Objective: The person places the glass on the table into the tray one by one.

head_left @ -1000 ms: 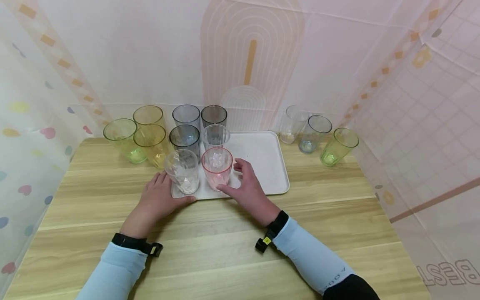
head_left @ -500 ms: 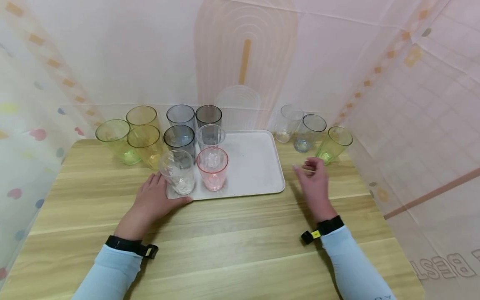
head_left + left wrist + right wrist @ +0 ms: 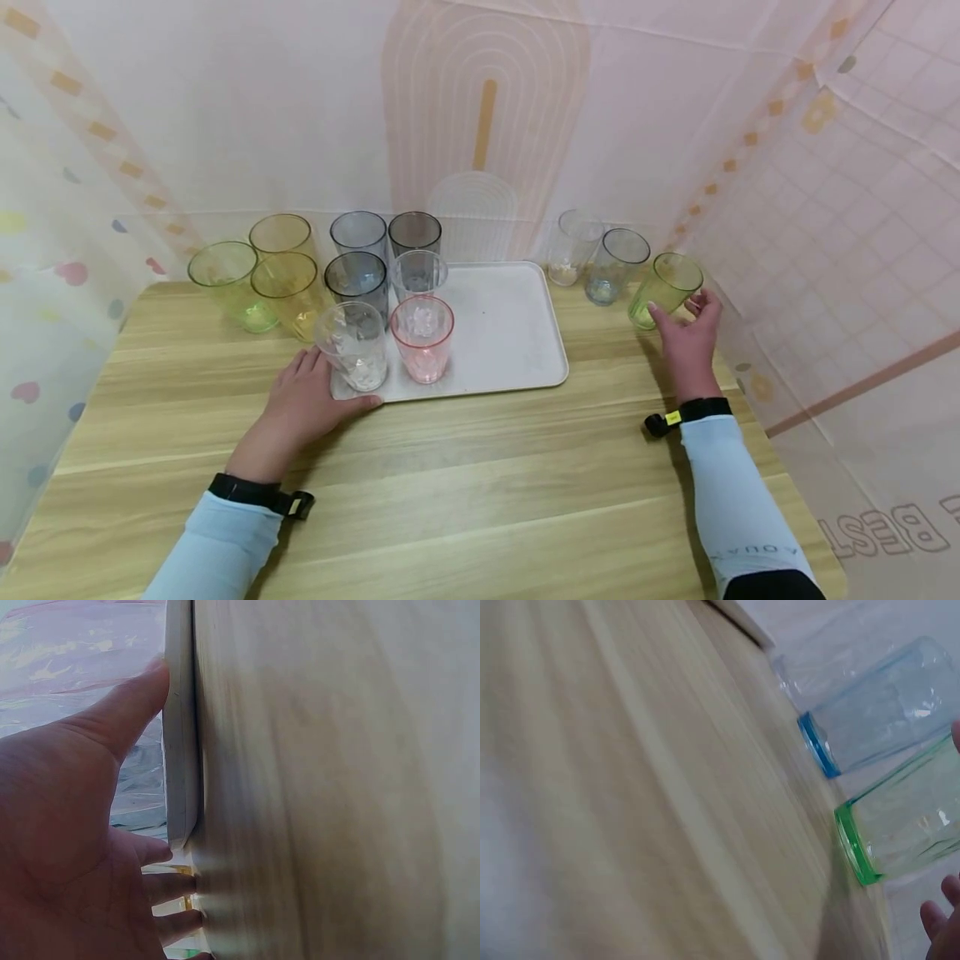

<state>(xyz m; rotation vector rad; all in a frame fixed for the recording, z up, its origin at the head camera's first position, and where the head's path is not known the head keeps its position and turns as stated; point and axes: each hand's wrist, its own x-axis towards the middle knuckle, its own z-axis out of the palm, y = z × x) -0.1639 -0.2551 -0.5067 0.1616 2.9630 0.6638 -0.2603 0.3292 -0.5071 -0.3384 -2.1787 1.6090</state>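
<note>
My left hand [image 3: 306, 408] rests at the near left corner of a white tray [image 3: 517, 333]. Its thumb touches the tray's front rim, and its fingers lie extended along the left side. Beside it on the tray stand a clear glass [image 3: 366, 358] and a pink glass [image 3: 424, 346]. Far to the right, my right hand [image 3: 690, 346] is at a green glass [image 3: 658, 292], thumb on the near side and fingers on the right. In the right wrist view, a gap shows between the fingertips [image 3: 934, 919] and this green glass [image 3: 907, 825].
Behind the pink glass stand another clear glass [image 3: 418, 279] and several grey-toned glasses [image 3: 358, 283]. Left of the tray are a green glass [image 3: 240, 292] and two yellow glasses [image 3: 288, 292]. A blue glass [image 3: 617, 267] and a clear glass [image 3: 573, 250] stand left of my right hand.
My right hand has left the pink glass and moved right across the table to the green glass. My left hand stays at the tray's corner.
</note>
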